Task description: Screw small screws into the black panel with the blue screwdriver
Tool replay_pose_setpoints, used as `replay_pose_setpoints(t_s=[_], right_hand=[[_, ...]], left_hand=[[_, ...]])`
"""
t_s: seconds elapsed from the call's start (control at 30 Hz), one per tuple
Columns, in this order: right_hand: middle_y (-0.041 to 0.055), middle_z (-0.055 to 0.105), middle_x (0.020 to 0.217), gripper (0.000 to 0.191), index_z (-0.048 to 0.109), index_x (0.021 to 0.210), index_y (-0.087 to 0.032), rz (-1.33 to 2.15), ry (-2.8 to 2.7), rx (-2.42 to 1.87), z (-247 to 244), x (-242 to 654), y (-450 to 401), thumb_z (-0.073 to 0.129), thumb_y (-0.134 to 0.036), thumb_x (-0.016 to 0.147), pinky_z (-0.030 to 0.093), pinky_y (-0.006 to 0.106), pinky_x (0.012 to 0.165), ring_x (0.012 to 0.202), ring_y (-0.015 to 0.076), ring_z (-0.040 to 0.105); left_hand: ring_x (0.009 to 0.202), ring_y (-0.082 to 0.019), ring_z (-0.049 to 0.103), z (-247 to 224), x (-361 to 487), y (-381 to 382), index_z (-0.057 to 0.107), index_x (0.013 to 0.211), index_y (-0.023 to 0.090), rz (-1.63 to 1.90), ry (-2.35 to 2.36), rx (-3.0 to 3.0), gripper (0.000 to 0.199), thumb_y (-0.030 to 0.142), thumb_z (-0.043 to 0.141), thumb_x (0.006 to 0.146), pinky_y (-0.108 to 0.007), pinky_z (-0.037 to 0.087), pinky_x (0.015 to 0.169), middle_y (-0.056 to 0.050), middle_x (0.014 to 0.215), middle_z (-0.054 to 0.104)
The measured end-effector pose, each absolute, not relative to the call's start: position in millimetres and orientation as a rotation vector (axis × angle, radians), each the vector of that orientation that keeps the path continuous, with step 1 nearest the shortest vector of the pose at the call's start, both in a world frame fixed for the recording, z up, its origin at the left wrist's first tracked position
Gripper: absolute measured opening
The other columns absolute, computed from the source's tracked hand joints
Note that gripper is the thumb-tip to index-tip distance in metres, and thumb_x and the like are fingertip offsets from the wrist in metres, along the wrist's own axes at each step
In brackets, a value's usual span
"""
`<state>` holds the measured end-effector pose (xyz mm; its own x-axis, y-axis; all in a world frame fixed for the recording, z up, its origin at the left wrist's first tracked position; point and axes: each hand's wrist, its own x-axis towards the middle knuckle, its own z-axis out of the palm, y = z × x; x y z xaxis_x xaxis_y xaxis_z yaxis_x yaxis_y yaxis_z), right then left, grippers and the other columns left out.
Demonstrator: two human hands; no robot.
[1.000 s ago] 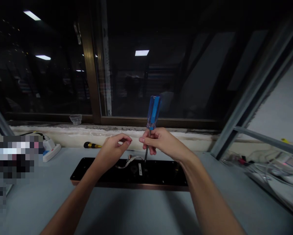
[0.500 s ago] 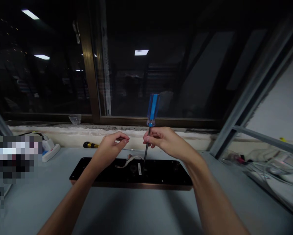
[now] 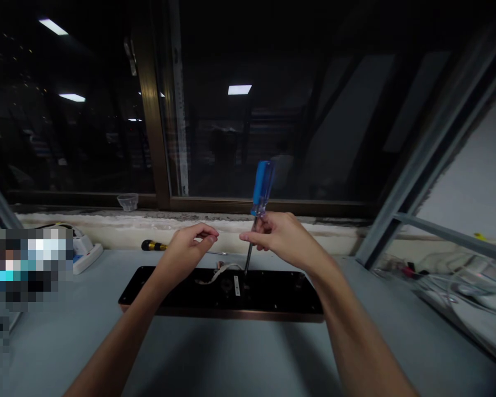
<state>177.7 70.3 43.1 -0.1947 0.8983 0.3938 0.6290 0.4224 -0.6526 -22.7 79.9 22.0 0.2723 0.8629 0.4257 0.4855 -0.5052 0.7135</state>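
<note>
My right hand pinches the metal shaft of a blue-handled screwdriver. The screwdriver stands nearly upright, leaning slightly right at the top, and its tip is down at a long black panel with copper-coloured sides. A white cable and a small white label lie on the panel. Above the panel's left half, my left hand has thumb and fingertips pressed together; whatever may be between them is too small to make out. Behind that hand lies a second screwdriver with a black and yellow handle.
A white power strip sits at the left, beside a blurred-out patch. On the window ledge stands a clear plastic cup. Bundled cables lie at the right, past a grey metal frame. The window is behind the table.
The blue handle has turned about its axis and its top leans a little further right. My right fingers have shifted on the shaft. My left hand has stayed in place.
</note>
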Motion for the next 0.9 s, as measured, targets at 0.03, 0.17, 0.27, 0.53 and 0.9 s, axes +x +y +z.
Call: replay_pose_setpoints(t_s=[0.03,0.17,0.27,0.53,0.9], right_hand=[[-0.0007,0.053,0.048,0.032,0.046,0.052,-0.019,0.340,-1.925,-1.334,43.2,175.5,70.6,0.063,-0.039,0.070,0.040,0.027,0.049,0.047,0.0137,0.053],[-0.0014,0.057,0.063,0.018,0.053,0.074,-0.018,0.602,-1.888,-1.232,42.0,169.8,69.5,0.055,-0.035,0.076,0.037,0.024,0.041,0.038,0.0078,0.047],[0.0001,0.061,0.071,0.019,0.053,0.086,-0.017,1.058,-1.838,-1.062,41.9,171.2,67.1,0.057,-0.032,0.075,0.040,0.022,0.040,0.039,0.0065,0.050],[0.0022,0.061,0.067,0.006,0.057,0.071,-0.014,1.000,-1.872,-1.051,40.1,175.8,71.6,0.057,-0.020,0.073,0.047,0.024,0.053,0.052,0.0092,0.056],[0.0029,0.061,0.063,0.015,0.060,0.071,-0.015,0.656,-1.915,-1.111,40.2,178.6,72.3,0.057,-0.029,0.076,0.047,0.028,0.057,0.058,0.0140,0.057]], left_hand=[[0.080,-0.015,0.059,21.8,-22.8,80.0,0.063,0.080,0.019,1.135,1.217,2.107,0.015,0.026,0.051,0.078,-0.024,0.044,0.073,-0.001,0.082,0.067],[0.079,-0.015,0.060,22.1,-23.8,79.5,0.063,0.080,0.019,1.136,1.219,2.130,0.015,0.026,0.051,0.078,-0.025,0.044,0.074,-0.001,0.082,0.068],[0.079,-0.015,0.060,24.4,-26.7,78.8,0.064,0.080,0.019,1.141,1.225,2.130,0.016,0.028,0.051,0.078,-0.025,0.045,0.073,-0.001,0.082,0.068],[0.075,-0.017,0.062,20.0,-73.6,44.8,0.064,0.081,0.021,1.248,1.432,2.104,0.023,0.039,0.050,0.078,-0.025,0.048,0.069,-0.001,0.081,0.068],[0.070,-0.019,0.069,-87.7,-174.3,-29.4,0.069,0.085,0.030,0.920,1.847,2.175,0.022,0.044,0.057,0.072,-0.023,0.055,0.062,0.000,0.082,0.074]])
